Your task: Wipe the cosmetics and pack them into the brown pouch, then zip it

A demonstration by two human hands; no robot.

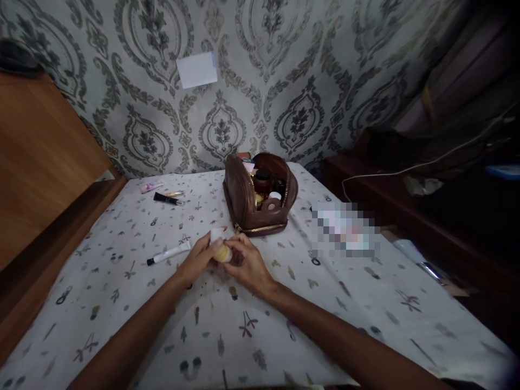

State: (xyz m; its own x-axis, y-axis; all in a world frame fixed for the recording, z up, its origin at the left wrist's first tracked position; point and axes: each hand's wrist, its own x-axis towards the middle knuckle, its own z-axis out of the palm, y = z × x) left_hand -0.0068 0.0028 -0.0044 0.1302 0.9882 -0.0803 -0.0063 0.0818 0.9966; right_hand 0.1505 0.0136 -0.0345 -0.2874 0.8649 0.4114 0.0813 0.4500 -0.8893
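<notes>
My left hand (200, 259) is closed around a small white-and-yellow cosmetic container (222, 253), in front of the makeup bag. From the other side, the fingers of my right hand (251, 266) pinch its lower end; part of the container is hidden behind them. Just beyond my hands stands a brown makeup bag (260, 216), unzipped, packed with jars and bottles. Among them are a dark-lidded jar (262, 181) and a white cap (275, 195). Left of my left hand lies a white tube with a black cap (173, 252).
A black tube (168, 199), a gold tube (175, 193) and a pink tube (151, 187) lie at the back left of the patterned cloth (134, 314). A blurred-out item (345, 230) is on the right. A wooden panel (44, 157) borders the left side.
</notes>
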